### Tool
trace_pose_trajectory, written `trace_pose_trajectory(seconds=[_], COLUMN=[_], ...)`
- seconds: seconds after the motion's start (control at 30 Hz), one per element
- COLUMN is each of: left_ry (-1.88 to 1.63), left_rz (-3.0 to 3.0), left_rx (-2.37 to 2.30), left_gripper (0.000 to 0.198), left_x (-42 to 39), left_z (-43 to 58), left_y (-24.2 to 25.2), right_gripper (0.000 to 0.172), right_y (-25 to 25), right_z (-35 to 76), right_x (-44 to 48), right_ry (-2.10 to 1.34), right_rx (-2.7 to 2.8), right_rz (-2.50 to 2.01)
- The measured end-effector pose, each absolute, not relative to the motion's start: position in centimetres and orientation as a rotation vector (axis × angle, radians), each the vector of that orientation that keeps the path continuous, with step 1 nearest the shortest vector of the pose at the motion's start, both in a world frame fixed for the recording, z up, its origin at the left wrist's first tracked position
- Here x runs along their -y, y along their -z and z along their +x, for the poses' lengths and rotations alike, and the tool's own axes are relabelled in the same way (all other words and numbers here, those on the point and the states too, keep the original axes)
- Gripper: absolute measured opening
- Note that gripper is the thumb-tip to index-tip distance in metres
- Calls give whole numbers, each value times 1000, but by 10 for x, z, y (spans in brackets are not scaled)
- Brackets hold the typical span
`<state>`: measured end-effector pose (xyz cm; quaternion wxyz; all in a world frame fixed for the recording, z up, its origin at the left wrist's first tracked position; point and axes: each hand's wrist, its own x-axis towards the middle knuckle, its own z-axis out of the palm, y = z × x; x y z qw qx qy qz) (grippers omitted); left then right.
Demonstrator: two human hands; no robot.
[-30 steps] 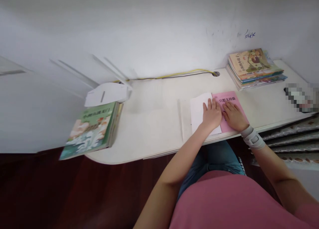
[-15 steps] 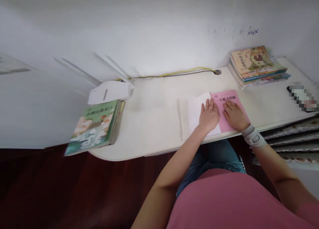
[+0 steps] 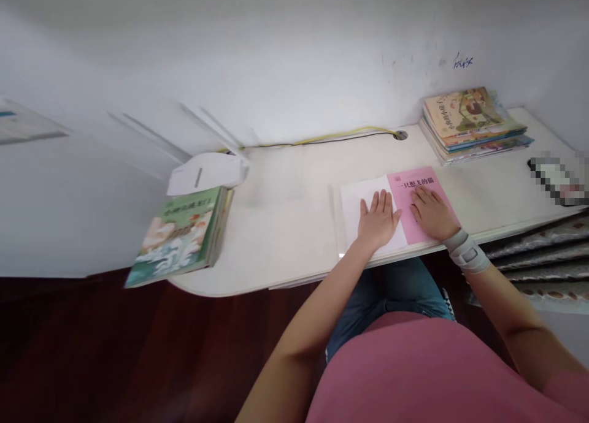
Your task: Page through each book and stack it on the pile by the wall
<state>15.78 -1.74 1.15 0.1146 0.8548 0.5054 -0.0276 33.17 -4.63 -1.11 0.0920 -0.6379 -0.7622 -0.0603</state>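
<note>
The left hand (image 3: 378, 222) now lies farther left than 1 second ago: it then pressed beside the fold of the open book (image 3: 396, 242), overlapping the pink page (image 3: 404, 196), and now rests mostly on the white page (image 3: 350, 205). Its fingers are extended and released, palm down, thumb spread toward the fold. The white page looks wider and flatter than before, reaching closer to the clear strip (image 3: 338, 227) at its left. The right hand (image 3: 432, 213), a band (image 3: 470, 255) on its wrist, stays flat on the pink page, fingers straight and clenching nothing. The book lies at the front edge of the white desk (image 3: 280, 227), between 2 stacks, the green-topped books (image 3: 179, 233) and the beige-topped books (image 3: 464, 111), which look unchanged.
</note>
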Motion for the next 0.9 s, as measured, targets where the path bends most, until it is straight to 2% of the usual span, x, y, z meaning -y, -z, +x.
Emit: trace_pose_trajectory(seconds=[0.13,0.33,0.5,0.67,0.8,0.9], left_ry=[164,279,67,-77,-59,-104], left_rz=[2522,2580,2646,2604,2669,2669], left_rx=[-1446,-1481,-1467,-1555,-1495,-1439], left_gripper=[75,67,58,52,65,58], left_x=[16,13,-5,-31,-42,-41], left_z=[155,131,81,14,-25,-34], left_y=[-22,-37,-40,-40,-30,-24], right_gripper=[51,48,43,62,51,47], right_y=[9,-16,-31,-7,6,-2], right_z=[342,350,310,276,293,317], right_x=[37,-6,7,53,36,6], right_ry=[131,-39,121,145,57,-123], right_rx=[2375,2701,2531,2492,2632,2783], right_rz=[-1817,-1614,-1688,-1635,-1469,-1310])
